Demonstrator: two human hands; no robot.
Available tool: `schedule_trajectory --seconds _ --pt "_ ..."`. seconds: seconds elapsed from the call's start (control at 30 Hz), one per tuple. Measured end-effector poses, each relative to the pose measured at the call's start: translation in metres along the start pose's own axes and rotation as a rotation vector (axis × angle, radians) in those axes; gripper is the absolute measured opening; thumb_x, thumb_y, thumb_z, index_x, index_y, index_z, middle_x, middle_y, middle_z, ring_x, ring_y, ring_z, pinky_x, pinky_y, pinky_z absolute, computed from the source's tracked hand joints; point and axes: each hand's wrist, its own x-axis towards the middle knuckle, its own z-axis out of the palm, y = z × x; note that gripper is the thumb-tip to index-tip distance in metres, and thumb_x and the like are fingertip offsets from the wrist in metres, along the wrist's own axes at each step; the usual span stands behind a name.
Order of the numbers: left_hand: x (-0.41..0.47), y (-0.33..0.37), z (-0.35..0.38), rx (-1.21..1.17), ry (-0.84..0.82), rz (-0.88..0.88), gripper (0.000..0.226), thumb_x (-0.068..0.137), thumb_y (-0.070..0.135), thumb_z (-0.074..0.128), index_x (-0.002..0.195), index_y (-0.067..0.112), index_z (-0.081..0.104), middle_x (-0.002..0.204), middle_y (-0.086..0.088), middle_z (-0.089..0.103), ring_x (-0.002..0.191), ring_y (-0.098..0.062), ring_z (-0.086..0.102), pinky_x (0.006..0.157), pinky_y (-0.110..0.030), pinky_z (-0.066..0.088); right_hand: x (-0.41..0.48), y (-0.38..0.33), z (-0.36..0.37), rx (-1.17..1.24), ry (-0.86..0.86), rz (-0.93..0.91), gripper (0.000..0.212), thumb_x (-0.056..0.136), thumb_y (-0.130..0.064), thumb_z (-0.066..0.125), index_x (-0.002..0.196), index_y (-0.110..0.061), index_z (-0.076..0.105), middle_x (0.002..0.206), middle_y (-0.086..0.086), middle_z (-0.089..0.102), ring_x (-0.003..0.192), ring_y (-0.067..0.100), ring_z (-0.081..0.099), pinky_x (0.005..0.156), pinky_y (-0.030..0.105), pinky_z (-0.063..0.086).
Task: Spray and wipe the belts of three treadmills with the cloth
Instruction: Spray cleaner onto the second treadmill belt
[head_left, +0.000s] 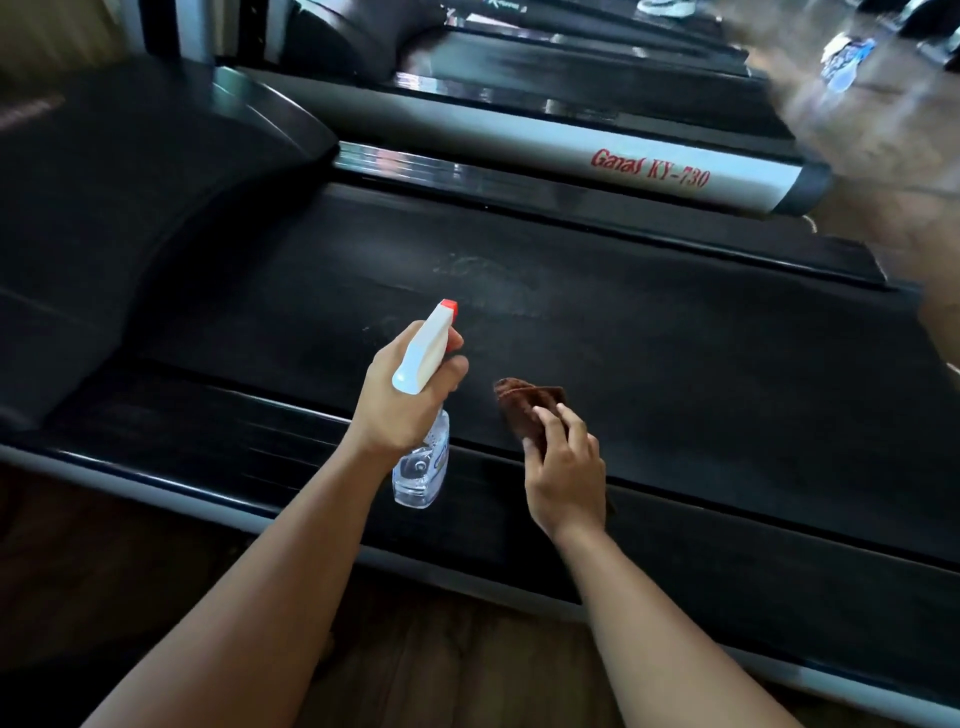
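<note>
**Two hands, one bottle, one cloth over the nearest belt**

Two bare hands reached in from the bottom edge. The left hand (410, 400) had its fingers curled tight round the neck of the one spray bottle (422, 467) it carried. The bottle's white head and red nozzle tip pointed away over the belt (649, 332), and its clear body hung below the fist, above the near side rail (218, 447). The front of the trigger was hidden behind the fingers, so whether it was squeezed could not be told. The right hand (567, 478) pinched a single folded brown cloth (530, 402) between thumb and curled fingers. It was held over the near part of that belt, just right of the bottle. Whether the cloth touched the belt could not be made out.

One faint pale smear (493, 291) lay on the belt beyond the nozzle.

Three treadmill decks showed, side by side. The nearest filled the middle of the view. A second belt (613, 98) lay past a silver rail (649, 169) lettered "Ganas KY-730"; which machine owned that rail was unclear. The third deck (571, 21) was cut off by the top edge and blurred.

One more bottle (847, 60) lay on the wood floor (467, 654) at the upper right, too smeared to read. One pale shoe (667, 6) was clipped by the top edge.
</note>
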Motion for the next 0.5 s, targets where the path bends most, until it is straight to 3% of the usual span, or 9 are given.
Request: schedule_trajectory --seconds 0.2,0.27,0.37,0.5 --pt "0.010 -0.022 -0.016 0.041 0.066 -0.030 0.014 0.087 0.013 0.065 0.097 0.004 0.062 0.084 -0.019 0.060 0.070 -0.024 0.057 0.069 -0.050 0.054 0.017 -0.001 0.042 -0.008 -0.041 0.025 0.047 0.095 -0.025 0.062 0.141 -0.022 0.051 0.149 0.007 0.043 0.130 0.030 0.046 0.104 0.048 0.041" --pt "0.013 -0.029 -0.022 0.047 0.093 -0.044 0.012 0.089 0.012 0.065 0.097 0.004 0.063 0.084 -0.017 0.061 0.070 -0.021 0.058 0.067 -0.045 0.054 0.022 -0.001 0.053 -0.024 -0.080 0.037 0.054 0.097 -0.028 0.060 0.148 -0.023 0.042 0.153 0.006 0.039 0.132 0.028 0.043 0.105 0.046 0.039" --pt "0.015 -0.036 -0.029 0.042 0.137 -0.079 0.007 0.093 0.003 0.065 0.100 0.001 0.064 0.086 -0.013 0.061 0.072 -0.022 0.059 0.065 -0.028 0.053 0.024 0.002 0.066 -0.102 -0.181 0.003 0.060 0.100 -0.039 0.050 0.155 -0.028 0.027 0.159 0.003 0.028 0.139 0.026 0.033 0.111 0.043 0.032" --pt "0.014 -0.042 -0.038 0.064 0.165 -0.083 0.008 0.095 0.001 0.065 0.103 0.002 0.064 0.089 -0.007 0.061 0.075 -0.019 0.060 0.067 -0.026 0.055 0.021 0.008 0.075 -0.205 -0.216 -0.032 0.057 0.101 -0.049 0.040 0.154 -0.034 0.026 0.161 0.001 0.023 0.143 0.025 0.027 0.115 0.043 0.024"
